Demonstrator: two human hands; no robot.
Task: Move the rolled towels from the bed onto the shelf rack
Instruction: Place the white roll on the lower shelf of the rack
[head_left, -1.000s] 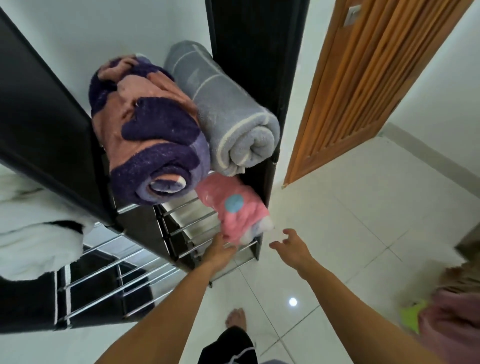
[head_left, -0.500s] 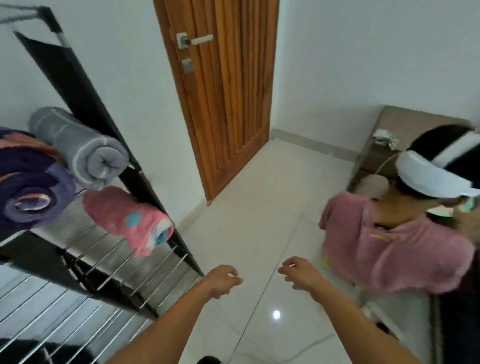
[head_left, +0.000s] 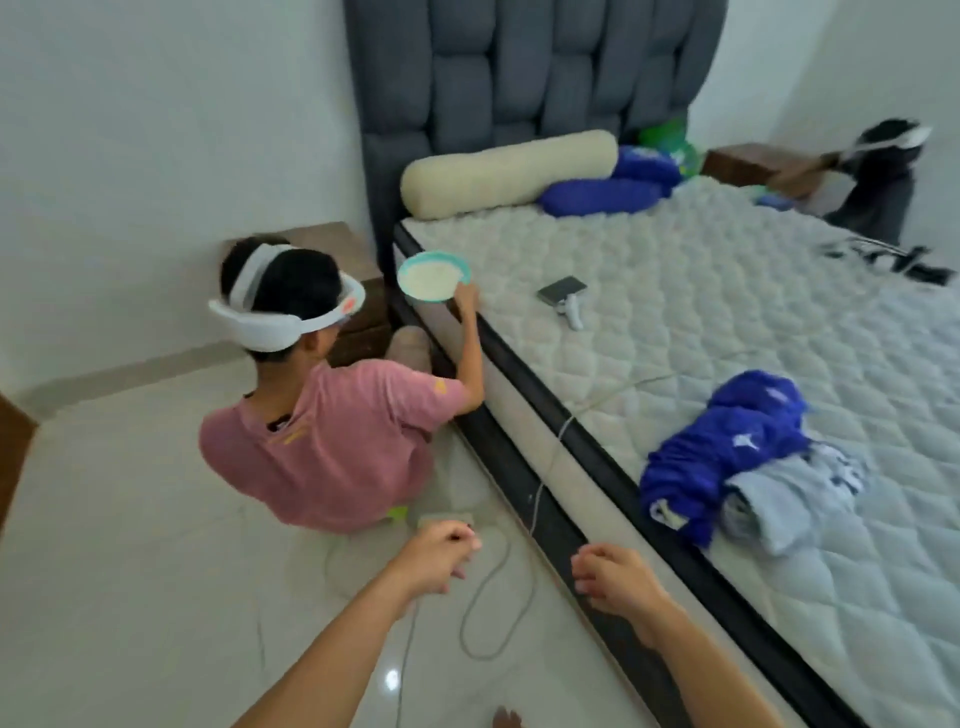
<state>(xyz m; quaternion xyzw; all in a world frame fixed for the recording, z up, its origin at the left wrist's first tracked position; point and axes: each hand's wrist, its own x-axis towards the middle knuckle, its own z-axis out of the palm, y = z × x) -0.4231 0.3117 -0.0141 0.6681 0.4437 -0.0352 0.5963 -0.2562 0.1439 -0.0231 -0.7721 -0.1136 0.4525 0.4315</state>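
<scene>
Below, glossy tile floor (head_left: 130, 571) beside quilted mattress (head_left: 727, 312); left hand (head_left: 441, 553) and right hand (head_left: 613, 579) loosely curled, empty.

Head view, angled down, bed (head_left: 727, 291) near

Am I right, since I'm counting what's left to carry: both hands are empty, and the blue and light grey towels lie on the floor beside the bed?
Not quite. The left hand and right hand are empty, but the blue towel and light grey towel lie on the mattress, near its edge, not on the floor. The head view shows it.
</scene>
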